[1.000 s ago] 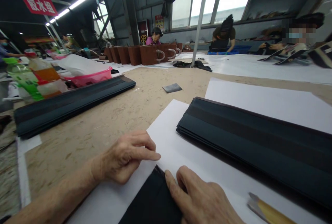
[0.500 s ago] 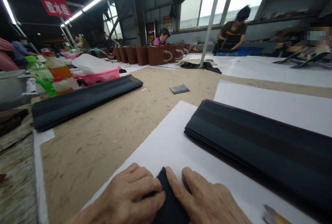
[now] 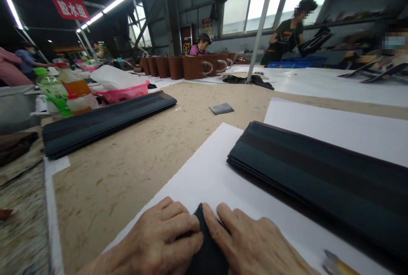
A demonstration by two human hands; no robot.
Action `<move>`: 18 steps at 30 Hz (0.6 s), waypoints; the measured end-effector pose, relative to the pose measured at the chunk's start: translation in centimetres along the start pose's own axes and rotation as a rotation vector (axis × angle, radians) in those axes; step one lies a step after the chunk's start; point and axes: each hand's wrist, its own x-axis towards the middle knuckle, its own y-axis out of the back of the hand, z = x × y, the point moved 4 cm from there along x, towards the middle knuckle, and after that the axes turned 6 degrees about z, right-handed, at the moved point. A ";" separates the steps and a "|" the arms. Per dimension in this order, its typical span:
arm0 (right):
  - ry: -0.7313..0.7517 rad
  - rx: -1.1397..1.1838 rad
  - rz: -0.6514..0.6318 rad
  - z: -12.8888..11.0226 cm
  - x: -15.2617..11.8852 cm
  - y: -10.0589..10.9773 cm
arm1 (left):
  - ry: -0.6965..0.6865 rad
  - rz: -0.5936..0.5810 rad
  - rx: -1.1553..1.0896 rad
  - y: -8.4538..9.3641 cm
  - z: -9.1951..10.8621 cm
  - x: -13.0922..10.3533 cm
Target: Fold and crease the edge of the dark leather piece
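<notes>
At the bottom edge my left hand and my right hand press side by side on a dark piece of material, whose corner sticks up between the thumbs. Fingers of both hands lie on it and pinch its end. It rests on a white sheet of paper. A stack of long dark strips lies on the same sheet to the right of my hands.
A second stack of dark strips lies at the left, with bottles and a pink basin behind it. A small grey patch sits mid-table. A yellow-handled tool lies bottom right. Brown bags and other people stand farther back.
My left hand moved from the bare paper onto the dark piece, joining my right hand. The view shifted slightly; a person at the back lifted dark pieces.
</notes>
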 end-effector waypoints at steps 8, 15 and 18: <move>-0.055 0.040 -0.122 -0.3 -0.1 -0.4 | 0.085 0.023 -0.162 0.1 -0.1 0.3; -0.381 0.326 -0.262 1.0 -0.7 1.6 | 0.025 -0.174 -0.107 -1.1 -0.5 -0.1; -0.476 0.332 -0.155 1.8 -3.5 3.2 | 0.069 -0.276 -0.030 -1.4 -0.6 0.1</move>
